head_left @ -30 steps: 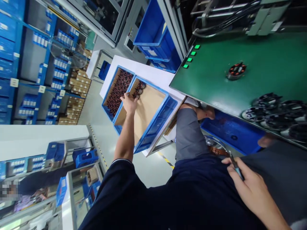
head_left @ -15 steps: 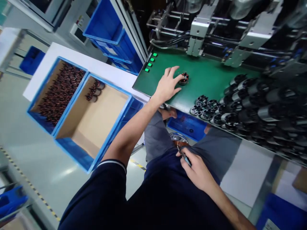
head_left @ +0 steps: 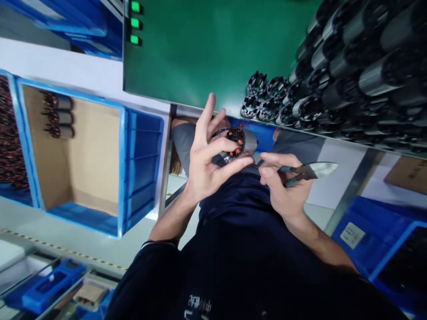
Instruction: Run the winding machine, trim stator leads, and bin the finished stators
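Note:
My left hand [head_left: 208, 160] grips a small motor stator [head_left: 240, 143] with copper windings and a grey metal body, held over my lap just below the edge of the green worktable [head_left: 200, 58]. Thumb and two fingers wrap it; the other fingers stick up. Beside it on the right, my right hand [head_left: 285, 186] is closed round a pair of cutting pliers [head_left: 308, 171] whose metal jaws point right. Its index finger reaches toward the stator.
Many black and grey stators [head_left: 333, 71] are stacked on the right part of the green table. A blue crate [head_left: 140, 160] with a cardboard liner and three wound parts [head_left: 58, 118] stands at left. Green buttons [head_left: 135, 22] sit at the table's corner. Another blue bin [head_left: 387, 240] is at lower right.
My left hand went from the blue crate to the green table, picked up the stator there and brought it down to my lap. My right hand lifted the pliers up beside it.

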The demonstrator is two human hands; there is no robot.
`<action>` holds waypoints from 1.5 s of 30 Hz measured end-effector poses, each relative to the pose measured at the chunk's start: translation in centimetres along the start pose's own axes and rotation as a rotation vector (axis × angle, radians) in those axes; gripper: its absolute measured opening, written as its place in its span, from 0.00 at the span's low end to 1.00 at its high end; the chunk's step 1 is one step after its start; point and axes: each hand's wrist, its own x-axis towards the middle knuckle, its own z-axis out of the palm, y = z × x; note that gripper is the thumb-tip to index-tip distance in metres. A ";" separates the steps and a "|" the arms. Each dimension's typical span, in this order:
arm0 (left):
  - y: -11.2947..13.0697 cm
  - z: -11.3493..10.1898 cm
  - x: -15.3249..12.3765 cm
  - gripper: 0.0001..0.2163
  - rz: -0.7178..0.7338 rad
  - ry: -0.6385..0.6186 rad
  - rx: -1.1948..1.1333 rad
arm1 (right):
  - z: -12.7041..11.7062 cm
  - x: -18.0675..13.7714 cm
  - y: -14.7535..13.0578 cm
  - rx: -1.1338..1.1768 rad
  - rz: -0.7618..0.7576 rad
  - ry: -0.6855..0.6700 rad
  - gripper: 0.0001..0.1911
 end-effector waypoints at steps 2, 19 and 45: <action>0.7 0.1 -1.2 0.17 0.031 0.016 0.028 | 0.7 0.7 -0.6 -0.018 -0.036 -0.048 0.13; 1.7 -1.2 -2.2 0.17 -0.138 -0.076 0.115 | -2.0 2.4 -1.6 0.180 0.298 -0.541 0.11; 3.0 4.9 -3.5 0.23 -0.482 0.376 -0.453 | -0.1 -1.7 -2.1 -0.177 -0.054 -0.498 0.02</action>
